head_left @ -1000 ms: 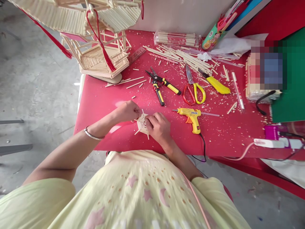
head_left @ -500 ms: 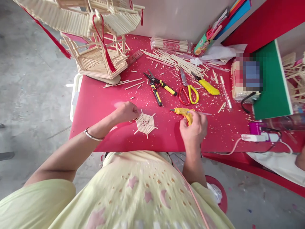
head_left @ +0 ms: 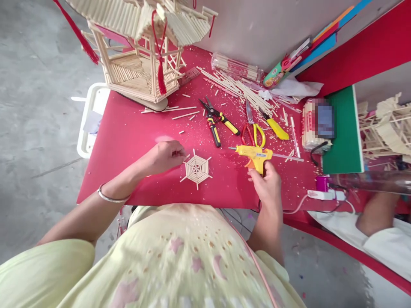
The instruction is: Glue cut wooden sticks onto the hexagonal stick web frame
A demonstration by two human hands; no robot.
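A flat hexagonal web of thin wooden sticks lies on the red table, its spokes jutting past the rim. Just at its upper left, my left hand is closed in a pinch beside one spoke; whatever sits between the fingertips is too small to make out. My right hand grips the handle of a yellow glue gun with an orange trigger. The gun's nozzle points left, above and right of the web, and a clear glue stick protrudes from its back.
Pliers, scissors and a yellow-handled knife lie beyond the gun. Loose sticks and scraps are scattered behind them. A stick-built pavilion stands at back left. A power strip and another person's arm are at right.
My right hand has shifted from over the gun to a grip on its handle, and the gun is more fully visible. My left hand stays pinched by the web. The view has shifted slightly.
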